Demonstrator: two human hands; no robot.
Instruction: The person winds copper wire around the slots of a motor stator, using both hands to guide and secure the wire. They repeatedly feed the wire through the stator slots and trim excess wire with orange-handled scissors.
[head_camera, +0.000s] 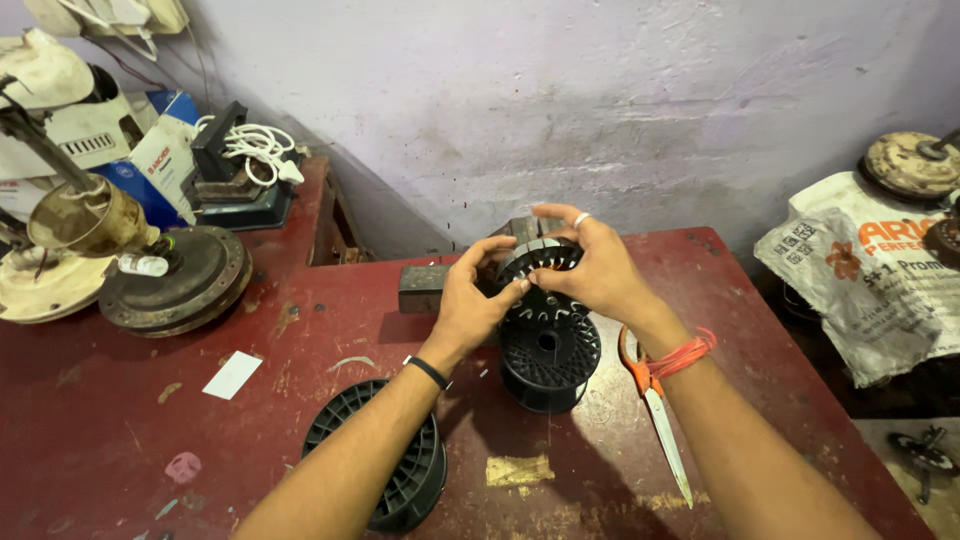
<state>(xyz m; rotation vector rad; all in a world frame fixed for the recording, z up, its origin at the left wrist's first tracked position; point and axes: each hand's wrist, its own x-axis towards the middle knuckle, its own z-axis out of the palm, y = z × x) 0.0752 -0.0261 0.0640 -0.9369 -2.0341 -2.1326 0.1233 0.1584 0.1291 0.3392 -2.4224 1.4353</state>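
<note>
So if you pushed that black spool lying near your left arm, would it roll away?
Probably not as it lies: the black spool seems to rest on a flat round end on the red table, so it would likely slide. Tipped onto its rim, it could well roll. Its ribbed, see-through plastic ends suggest it is light and stiff.

Blue-white box (160, 155) far left; white printed sack (865, 275) right.

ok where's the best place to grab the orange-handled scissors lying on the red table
By the orange-handled scissors' finger loops, coming from above on the far side. They lie flat on the red table, blades pointing toward the person, and the loops sit partly under the right hand's wrist.
</note>
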